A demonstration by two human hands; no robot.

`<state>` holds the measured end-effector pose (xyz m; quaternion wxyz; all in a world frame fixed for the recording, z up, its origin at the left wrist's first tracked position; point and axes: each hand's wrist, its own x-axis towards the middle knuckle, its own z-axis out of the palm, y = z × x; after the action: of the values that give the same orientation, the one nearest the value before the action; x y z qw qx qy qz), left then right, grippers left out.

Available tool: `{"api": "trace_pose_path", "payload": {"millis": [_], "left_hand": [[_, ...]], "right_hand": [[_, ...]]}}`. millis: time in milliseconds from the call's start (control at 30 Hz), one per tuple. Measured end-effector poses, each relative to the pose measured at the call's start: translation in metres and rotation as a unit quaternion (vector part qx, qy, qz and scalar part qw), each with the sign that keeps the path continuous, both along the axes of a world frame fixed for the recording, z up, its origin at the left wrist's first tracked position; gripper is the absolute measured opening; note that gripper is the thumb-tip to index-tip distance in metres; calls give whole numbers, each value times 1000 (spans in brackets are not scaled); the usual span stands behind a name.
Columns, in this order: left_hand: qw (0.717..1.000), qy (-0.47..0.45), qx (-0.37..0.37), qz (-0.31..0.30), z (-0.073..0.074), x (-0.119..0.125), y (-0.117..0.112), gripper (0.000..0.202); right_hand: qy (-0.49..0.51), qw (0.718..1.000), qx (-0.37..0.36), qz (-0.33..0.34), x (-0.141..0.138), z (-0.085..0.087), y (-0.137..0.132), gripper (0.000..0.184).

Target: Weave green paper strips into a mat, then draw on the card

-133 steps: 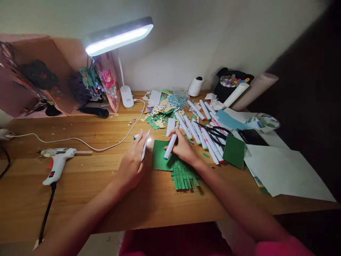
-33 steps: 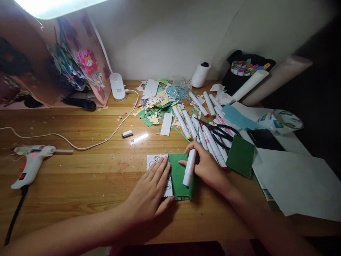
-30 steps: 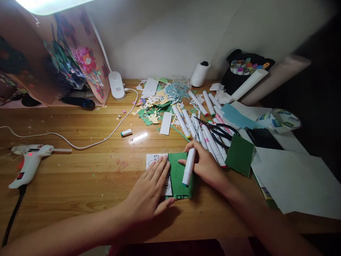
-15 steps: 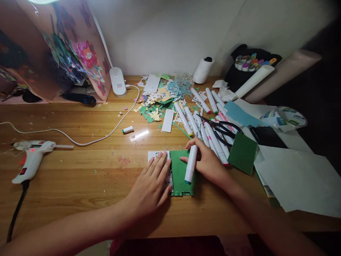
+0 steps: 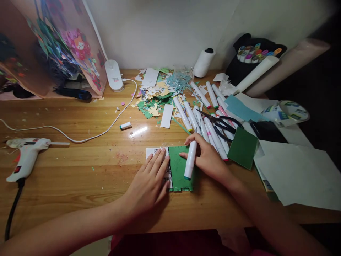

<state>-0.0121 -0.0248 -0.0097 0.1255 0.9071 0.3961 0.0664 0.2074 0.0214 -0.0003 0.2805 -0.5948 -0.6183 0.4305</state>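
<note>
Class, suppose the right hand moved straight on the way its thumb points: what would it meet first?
Beyond a stretch of green sheet, probably the left hand; with one view the height is unclear, so the right hand might pass over it.

"What stood behind the wooden desk (image 5: 80, 170)?"

"A pale wall (image 5: 165, 35), greyish (to my eye, anyway), with darkness (image 5: 326, 106) at its right."

"And the light?"

"It left a white glare (image 5: 140, 131) on the desktop; pale floor (image 5: 98, 247) showed below."

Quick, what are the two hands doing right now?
Left hand: open, flat on the white drawing.
Right hand: closed, holding a white marker.
</note>
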Motion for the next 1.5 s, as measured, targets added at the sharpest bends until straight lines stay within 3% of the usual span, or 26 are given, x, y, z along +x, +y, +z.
{"api": "trace_pose_path", "payload": {"millis": [767, 833, 933, 1033, 1133, 1300, 1500], "left_hand": [[1000, 0, -11, -3, 2, 1, 2, 56], [1000, 2, -9, -4, 2, 1, 2, 55], [1000, 3, -7, -3, 1, 1, 2, 55], [1000, 4, -5, -2, 1, 1, 1, 56], [1000, 4, -1, 2, 1, 1, 0, 57], [1000, 0, 1, 3, 1, 1, -1, 58], [1000, 0, 3, 1, -1, 2, 0, 59]], "right_hand": [[2, 1000, 4, 14, 2, -3, 2, 30], [-30, 999, 36, 11, 5, -3, 2, 30], [-65, 988, 139, -21, 10, 3, 1, 31], [-34, 979, 201, -25, 10, 11, -4, 31], [23, 985, 172, 15, 5, 12, -7, 29], [90, 992, 76, 55, -6, -3, -5, 16], [69, 993, 71, 64, -11, -9, -4, 10]]}}
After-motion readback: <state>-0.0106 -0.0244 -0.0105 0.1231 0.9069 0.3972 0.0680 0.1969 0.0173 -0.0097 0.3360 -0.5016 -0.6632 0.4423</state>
